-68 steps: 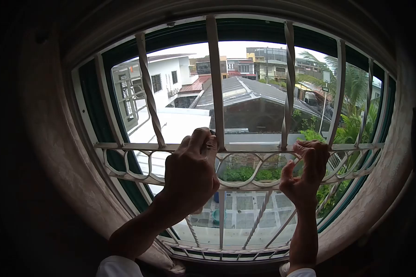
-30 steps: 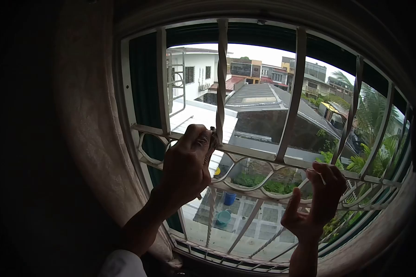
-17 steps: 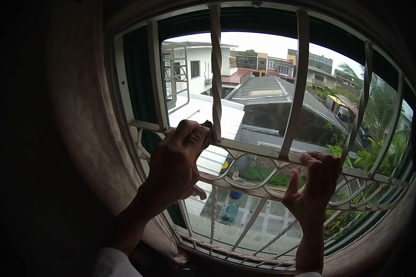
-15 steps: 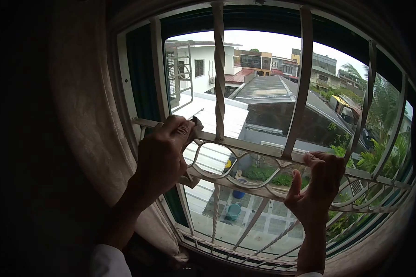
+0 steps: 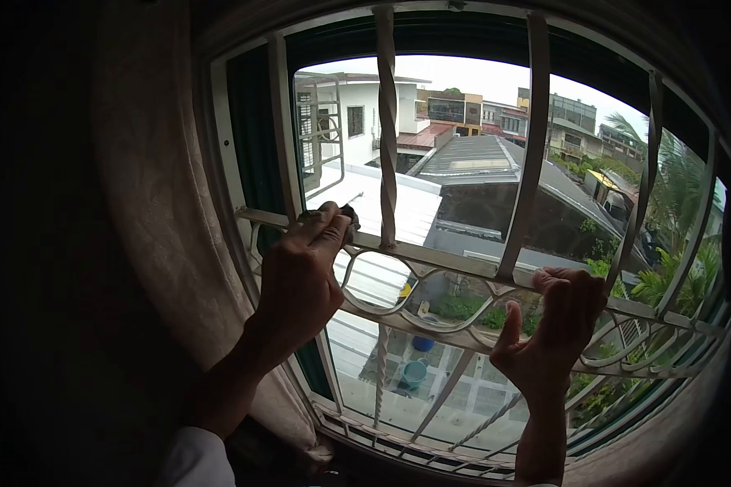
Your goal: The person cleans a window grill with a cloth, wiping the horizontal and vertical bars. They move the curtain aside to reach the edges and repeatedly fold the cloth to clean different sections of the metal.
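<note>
My left hand (image 5: 300, 272) is closed on a dark, crumpled cloth (image 5: 350, 219), pressed against the upper horizontal rail of the white window grille (image 5: 447, 258). Most of the cloth is hidden by the fingers. Farther right along the same rail, my right hand (image 5: 554, 325) has its fingers hooked over the bar, while its thumb points up, away from the metal. Between the hands run a twisted upright bar (image 5: 388, 154), a flat upright bar (image 5: 529, 138) and a row of curved metal loops (image 5: 379, 311).
A pale curtain (image 5: 166, 219) hangs left of the window. The grille's lower bars (image 5: 443, 394) slope down toward the sill. Beyond the window are a white metal roof (image 5: 394, 203), a grey roof (image 5: 475, 162), greenery (image 5: 674, 268) and a teal tub (image 5: 414, 373).
My left hand has slid a little to the right along the rail with the cloth. The right hand keeps its hold, its wrist shifted slightly left.
</note>
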Demonstrator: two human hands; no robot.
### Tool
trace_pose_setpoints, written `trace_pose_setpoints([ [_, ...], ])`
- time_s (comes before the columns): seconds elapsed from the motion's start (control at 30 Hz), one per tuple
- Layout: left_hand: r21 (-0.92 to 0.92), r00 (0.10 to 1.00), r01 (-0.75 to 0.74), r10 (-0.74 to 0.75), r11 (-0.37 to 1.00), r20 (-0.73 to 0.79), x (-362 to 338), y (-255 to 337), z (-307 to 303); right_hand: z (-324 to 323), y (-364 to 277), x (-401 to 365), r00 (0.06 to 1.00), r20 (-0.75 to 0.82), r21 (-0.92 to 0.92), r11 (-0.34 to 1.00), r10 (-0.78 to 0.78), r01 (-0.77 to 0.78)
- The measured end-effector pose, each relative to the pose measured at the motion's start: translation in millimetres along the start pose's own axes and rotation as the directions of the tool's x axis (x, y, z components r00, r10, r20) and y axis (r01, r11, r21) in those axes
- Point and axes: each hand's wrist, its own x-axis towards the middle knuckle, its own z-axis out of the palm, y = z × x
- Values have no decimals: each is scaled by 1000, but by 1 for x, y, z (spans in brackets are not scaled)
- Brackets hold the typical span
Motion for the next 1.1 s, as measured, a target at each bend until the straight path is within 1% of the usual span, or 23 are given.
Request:
trace_pose_setpoints([
  [0.03, -100, 999, -22, 20, 995, -28, 3, 14, 10, 0, -1, -2, 1000, -3, 6, 1000, 1, -1],
  [0.07, -29, 995, 7, -10, 1000, -101, 2, 36, 17, 2, -2, -2, 1000, -16, -13, 1000, 6, -6],
  [0.1, 52, 993, 4, 3, 999, -119, -1, 43, 17, 6, -2, -1, 999, -38, -29, 1000, 4, -5],
  [0.13, 94, 992, -22, 34, 995, -125, -6, 37, 12, 5, 0, -2, 999, -43, -11, 1000, -5, 5],
  [0.17, 132, 990, -53, 70, 990, -122, -9, 30, 9, 5, 7, -4, 997, -62, 2, 999, -48, 48],
  [0.23, 232, 998, 34, -22, 972, -51, -11, 7, -3, -1, 8, -3, 998, -17, 4, 998, -55, 55],
  [0.27, 275, 997, 38, -18, 961, -76, -15, -16, -8, -3, 8, -4, 998, -15, 6, 998, -56, 57],
  [0.3, 182, 999, 39, -34, 983, -31, -16, -19, -17, -5, 8, -4, 999, -1, 33, 998, -49, 49],
  [0.37, -60, 987, 15, -24, 998, -156, -29, -28, -18, -5, 6, -2, 999, -7, 62, 997, -44, 44],
  [0.43, -128, 937, 54, -95, 990, -336, -35, -42, -28, -5, 3, -3, 1000, 9, 37, 999, -29, 29],
  [0.47, -101, 910, 115, -145, 988, -388, -34, -47, -34, -4, 2, -3, 1000, 3, 22, 999, -29, 29],
  [0.5, 14, 891, 229, -204, 973, -406, -42, -74, -27, -3, 1, -3, 999, 8, 30, 999, -33, 32],
  [0.57, -201, 918, 334, -366, 921, -153, -24, -73, -35, 0, -2, -2, 1000, -5, -43, 999, -19, 19],
  [0.63, 30, 978, 132, -126, 991, -164, -18, -56, -15, 3, -4, -3, 1000, -17, -57, 998, -16, 15],
  [0.67, 27, 980, 156, -152, 987, -130, -17, -59, -16, 4, -2, -5, 1000, -19, -46, 999, 2, -3],
  [0.7, 26, 978, 168, -163, 985, -129, -19, -61, -22, 3, -1, -7, 1000, -18, -36, 999, 17, -18],
  [0.77, 196, 993, 113, -116, 974, 1, -20, -73, -43, 1, -1, -6, 1000, -13, -2, 1000, 17, -17],
  [0.8, 391, 995, 101, -101, 915, -19, -21, -84, -46, -1, -2, -6, 1000, 1, -13, 1000, 9, -9],
  [0.83, 202, 975, 215, -221, 956, 8, -18, -92, -51, -2, -1, -6, 1000, 15, -22, 1000, -1, 1],
  [0.9, 118, 963, 269, -268, 956, -22, -13, -86, -41, 0, -1, -6, 999, 26, -36, 999, 21, -20],
  [0.97, 18, 986, 157, -155, 987, -61, -14, -57, -23, 2, -2, -8, 1000, 17, -46, 999, 24, -23],
  [1.0, 92, 989, 148, -145, 985, -41, -16, -52, -23, 4, -2, -8, 1000, 1, -57, 998, 25, -25],
  [1.1, 153, 987, 162, -161, 975, -20, -27, -68, -39, 3, 1, -11, 1000, -11, -21, 1000, 3, -4],
])
